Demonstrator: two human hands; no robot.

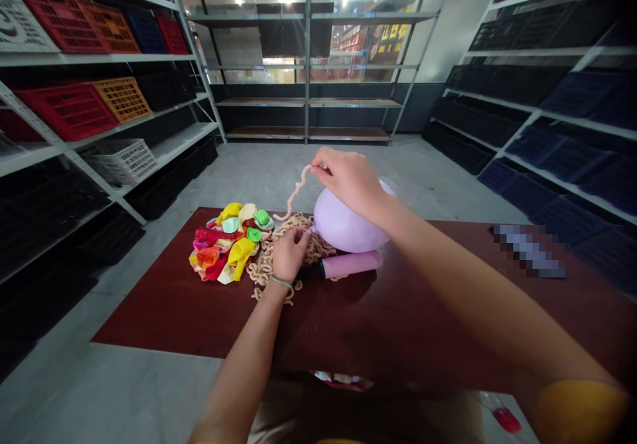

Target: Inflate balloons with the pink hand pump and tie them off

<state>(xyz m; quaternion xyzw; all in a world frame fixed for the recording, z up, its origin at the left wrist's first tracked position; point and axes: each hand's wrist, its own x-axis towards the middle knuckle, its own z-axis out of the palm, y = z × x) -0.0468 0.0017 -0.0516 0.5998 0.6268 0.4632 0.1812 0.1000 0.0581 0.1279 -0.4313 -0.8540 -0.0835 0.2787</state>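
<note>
My right hand (351, 182) rests on top of an inflated lilac balloon (346, 223) and pinches the end of a thin, curly beige strand (298, 192) that rises from the table. My left hand (291, 255) sits at the balloon's near left side, its fingertips pinched at the balloon's neck. Under that hand lies a heap of curly beige strands (283, 258). To its left is a pile of deflated balloons (223, 245) in yellow, red, green and pink. A pink and black hand pump (351, 265) lies just below the balloon.
The dark red table top (199, 311) spreads under everything, with a pixelated object (528, 251) at its right. Metal shelves with red, orange and white crates (70, 109) stand left, dark bins right, wooden shelves behind, over a concrete floor.
</note>
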